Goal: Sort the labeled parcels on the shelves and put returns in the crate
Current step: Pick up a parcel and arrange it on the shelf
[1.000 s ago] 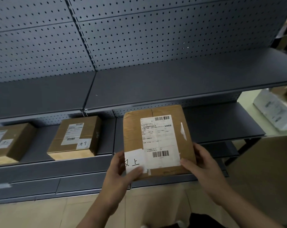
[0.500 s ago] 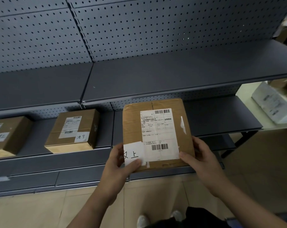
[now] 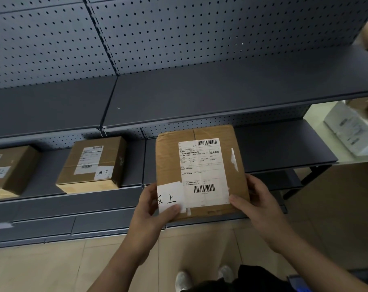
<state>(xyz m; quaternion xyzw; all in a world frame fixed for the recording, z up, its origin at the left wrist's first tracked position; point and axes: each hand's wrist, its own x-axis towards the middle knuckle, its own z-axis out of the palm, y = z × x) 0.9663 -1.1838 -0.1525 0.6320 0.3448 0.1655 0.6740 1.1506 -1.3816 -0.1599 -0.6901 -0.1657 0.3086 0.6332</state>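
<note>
A brown parcel (image 3: 202,171) was held between both hands over the front edge of the lower shelf (image 3: 284,144). Its near left corner was gripped by the left hand (image 3: 151,211), the thumb pressed on a white handwritten label (image 3: 170,199). Its near right corner was gripped by the right hand (image 3: 256,205), thumb on top, fingers hidden beneath. A second parcel (image 3: 94,163) and a third parcel (image 3: 8,169) were seen resting further left on that shelf.

Cardboard parcel (image 3: 200,171) (paper label), matt metal shelf (image 3: 200,98)
</note>
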